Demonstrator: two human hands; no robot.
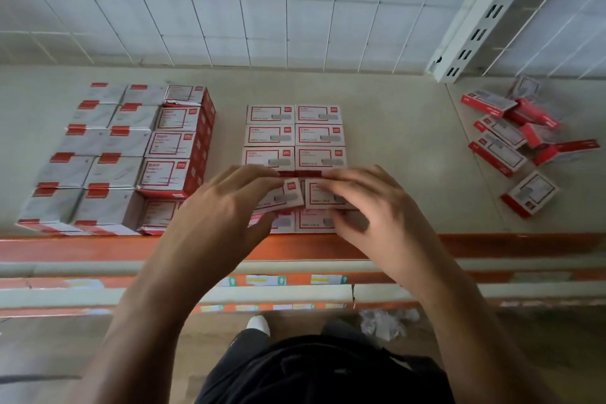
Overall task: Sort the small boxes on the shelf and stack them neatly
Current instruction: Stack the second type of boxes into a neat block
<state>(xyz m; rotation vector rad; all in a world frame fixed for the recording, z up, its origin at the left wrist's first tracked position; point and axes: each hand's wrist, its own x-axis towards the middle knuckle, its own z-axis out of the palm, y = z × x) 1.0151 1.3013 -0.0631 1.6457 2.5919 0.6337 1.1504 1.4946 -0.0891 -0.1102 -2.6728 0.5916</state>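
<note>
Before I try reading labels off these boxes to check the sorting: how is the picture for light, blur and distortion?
Head view: soft, even light, no harsh glare; left hand and right hand and the held boxes are smeared by motion; print on the middle boxes is too blurred to read; the wide lens fans the wall tiles and leans the slotted rail.

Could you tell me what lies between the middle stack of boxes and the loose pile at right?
Head view: only bare shelf, crossed by a panel seam, lies between the middle stack and loose pile.
</note>
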